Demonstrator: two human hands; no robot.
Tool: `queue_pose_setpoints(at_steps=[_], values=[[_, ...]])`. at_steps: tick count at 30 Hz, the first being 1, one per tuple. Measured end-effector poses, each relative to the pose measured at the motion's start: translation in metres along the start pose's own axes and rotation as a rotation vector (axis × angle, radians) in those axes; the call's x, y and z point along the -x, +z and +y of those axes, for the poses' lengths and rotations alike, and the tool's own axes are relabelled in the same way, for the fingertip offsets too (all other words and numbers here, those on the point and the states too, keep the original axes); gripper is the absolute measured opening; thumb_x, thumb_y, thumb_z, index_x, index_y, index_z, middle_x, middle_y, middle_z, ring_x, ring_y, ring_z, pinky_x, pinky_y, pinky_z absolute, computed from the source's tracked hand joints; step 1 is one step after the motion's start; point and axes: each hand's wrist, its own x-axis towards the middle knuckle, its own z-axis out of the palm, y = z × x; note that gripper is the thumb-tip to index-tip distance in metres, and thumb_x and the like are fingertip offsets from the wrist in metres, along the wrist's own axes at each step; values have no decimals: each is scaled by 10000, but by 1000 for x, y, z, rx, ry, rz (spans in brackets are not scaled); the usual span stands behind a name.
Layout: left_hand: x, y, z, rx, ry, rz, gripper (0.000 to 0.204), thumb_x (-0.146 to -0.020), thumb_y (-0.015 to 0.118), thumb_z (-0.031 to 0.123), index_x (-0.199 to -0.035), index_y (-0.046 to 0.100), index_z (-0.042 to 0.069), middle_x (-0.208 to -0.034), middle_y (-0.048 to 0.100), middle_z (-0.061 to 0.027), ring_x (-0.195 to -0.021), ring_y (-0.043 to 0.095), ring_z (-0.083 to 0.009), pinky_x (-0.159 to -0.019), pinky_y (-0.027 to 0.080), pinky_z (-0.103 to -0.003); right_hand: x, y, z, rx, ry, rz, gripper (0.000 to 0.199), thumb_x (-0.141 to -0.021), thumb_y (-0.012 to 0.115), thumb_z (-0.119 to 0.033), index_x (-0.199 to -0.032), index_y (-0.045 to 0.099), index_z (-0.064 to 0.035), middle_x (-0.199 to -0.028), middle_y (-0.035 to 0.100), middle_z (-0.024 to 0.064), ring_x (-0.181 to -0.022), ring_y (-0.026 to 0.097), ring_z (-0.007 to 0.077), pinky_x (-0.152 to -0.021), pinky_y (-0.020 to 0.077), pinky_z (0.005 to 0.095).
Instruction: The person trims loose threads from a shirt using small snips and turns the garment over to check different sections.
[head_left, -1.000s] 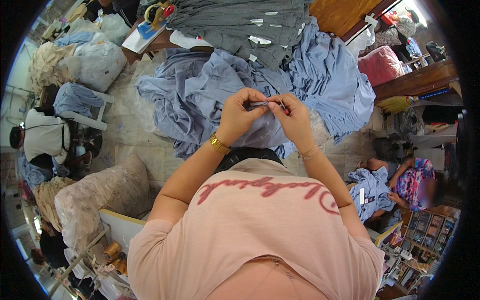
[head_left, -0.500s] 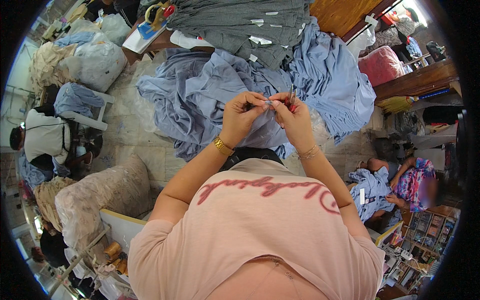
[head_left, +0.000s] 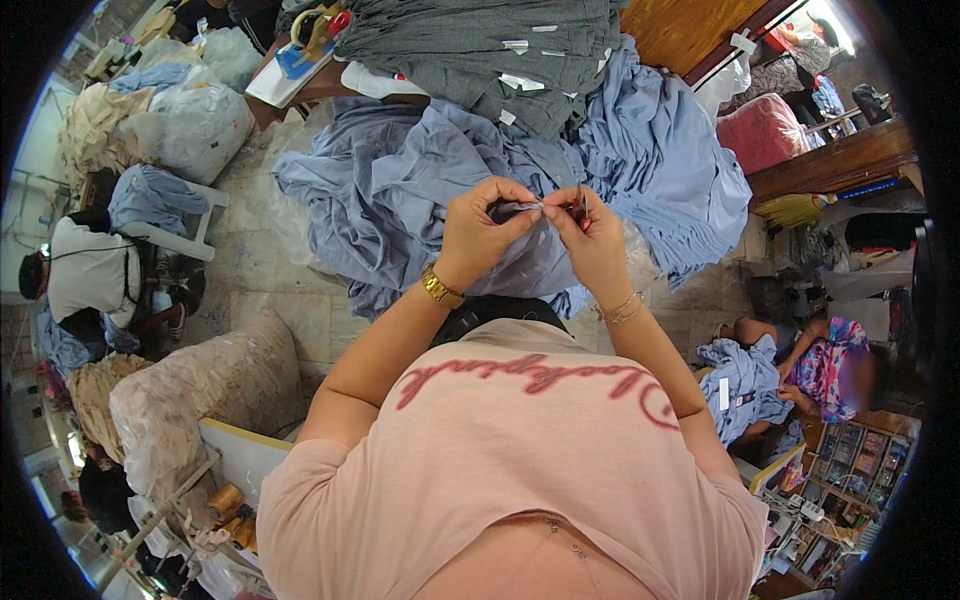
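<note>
My left hand (head_left: 477, 228) is closed in a pinch on a narrow fold of light blue cloth (head_left: 516, 207). Fingertip to fingertip with it, my right hand (head_left: 592, 245) pinches the same fold. Small red-handled snips (head_left: 577, 211) are tucked in the right hand, their blades pointing away from me; the fingers partly cover them. Below and beyond both hands spreads a crumpled heap of light blue cloth (head_left: 390, 190). Whether the pinched fold belongs to that heap I cannot tell.
Dark grey garments (head_left: 470, 60) with white tags lie stacked at the far side. More blue garments (head_left: 650, 150) hang in layers to the right. A co-worker (head_left: 845, 370) sits at right with a blue shirt (head_left: 740, 385). A stuffed sack (head_left: 210, 385) stands at left.
My left hand has shifted slightly, and more of the folded cloth shows between its fingers. The snips' blades have tilted in my right hand and show less.
</note>
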Motion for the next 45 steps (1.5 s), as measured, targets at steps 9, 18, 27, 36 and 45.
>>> queue_pose_setpoints(at_steps=[9,18,27,36,45], values=[[0,-1,-5,29,-2,30,192,-704,675,-1,-873,585,2,-852,621,-59,-786,596,-95,-724,477,-218,3,-27,-33,-288,399,-366,307,-939,374,-269,-1048,528,-27,-716,485,-8,-428,306,29,-395,254,172],[-2,0,-8,61,26,-34,307,-728,663,-24,-974,486,26,-887,625,-74,-822,604,-119,-746,473,-223,-1,-28,-31,-119,436,-446,297,-936,404,-260,-1100,542,-54,-704,492,-17,-428,285,7,-386,219,161],[-1,0,13,-255,161,6,246,-662,694,-18,-868,576,43,-894,621,-53,-822,618,-157,-732,475,-245,-2,-27,-26,-67,397,-440,301,-933,410,-278,-1071,560,-56,-666,478,-26,-434,292,6,-389,224,162],[0,0,1,-415,392,34,239,-642,705,10,-853,609,66,-942,616,-66,-878,612,-221,-720,487,-289,-1,-17,-10,145,297,-326,349,-904,430,-301,-782,602,-24,-583,500,32,-552,467,121,-528,380,265],[3,0,1,-408,381,18,246,-654,666,-13,-878,579,39,-923,620,-98,-832,610,-249,-709,483,-306,0,-12,-4,151,304,-291,351,-896,482,-309,-691,537,-29,-564,428,-25,-529,382,57,-488,300,209]])
